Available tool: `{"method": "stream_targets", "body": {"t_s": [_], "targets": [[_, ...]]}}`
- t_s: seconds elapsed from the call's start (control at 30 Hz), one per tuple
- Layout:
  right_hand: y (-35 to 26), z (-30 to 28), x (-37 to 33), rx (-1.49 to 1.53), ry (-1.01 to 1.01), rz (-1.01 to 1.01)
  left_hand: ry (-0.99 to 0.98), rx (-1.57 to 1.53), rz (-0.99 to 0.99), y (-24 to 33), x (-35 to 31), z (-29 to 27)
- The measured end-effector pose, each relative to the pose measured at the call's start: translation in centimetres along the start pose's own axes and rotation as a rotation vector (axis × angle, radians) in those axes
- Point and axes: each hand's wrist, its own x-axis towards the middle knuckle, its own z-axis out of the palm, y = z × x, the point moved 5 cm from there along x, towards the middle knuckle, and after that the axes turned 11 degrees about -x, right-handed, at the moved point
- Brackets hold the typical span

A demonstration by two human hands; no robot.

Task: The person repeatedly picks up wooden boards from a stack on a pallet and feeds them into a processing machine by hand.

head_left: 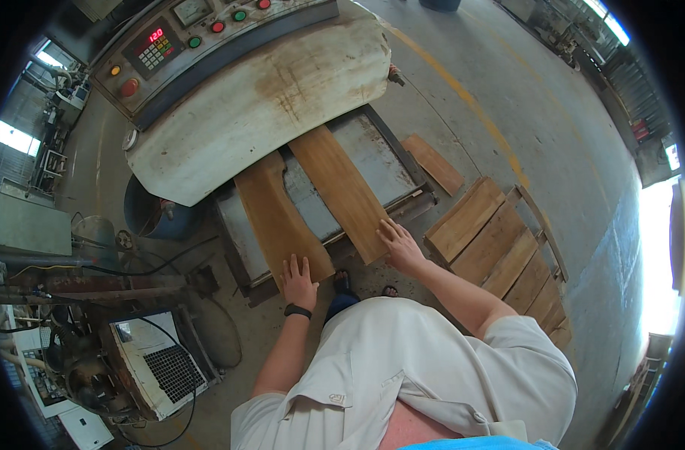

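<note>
Two brown wooden boards lie on the metal bed of a machine, their far ends out of sight beneath its cover. The left board [271, 214] has a wavy edge; the right board [339, 187] is straighter. Both overhang the bed's near edge. My left hand [298, 285] rests flat on the near end of the left board, fingers spread. At the near right corner of the right board is my right hand [401, 247], its fingers stretched over the edge onto the top face. Whether its thumb is underneath is hidden.
The machine's pale, stained cover [282, 90] and control panel [185, 45] rise ahead. Several boards [485, 229] are stacked at the right, with a loose board [435, 163] beyond. A blue barrel [159, 214] and equipment with a hanging cable [162, 367] stand at the left.
</note>
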Motion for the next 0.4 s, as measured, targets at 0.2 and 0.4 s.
{"method": "stream_targets", "body": {"t_s": [0.2, 0.4], "targets": [[1.7, 1.5, 7.9, -0.051, -0.039, -0.074, -0.01, -0.042, -0.017, -0.5, 5.1, -2.6], [1.4, 1.3, 16.7, -0.007, -0.055, -0.012, -0.037, -0.041, -0.024, -3.9, 11.9, -5.4]]}}
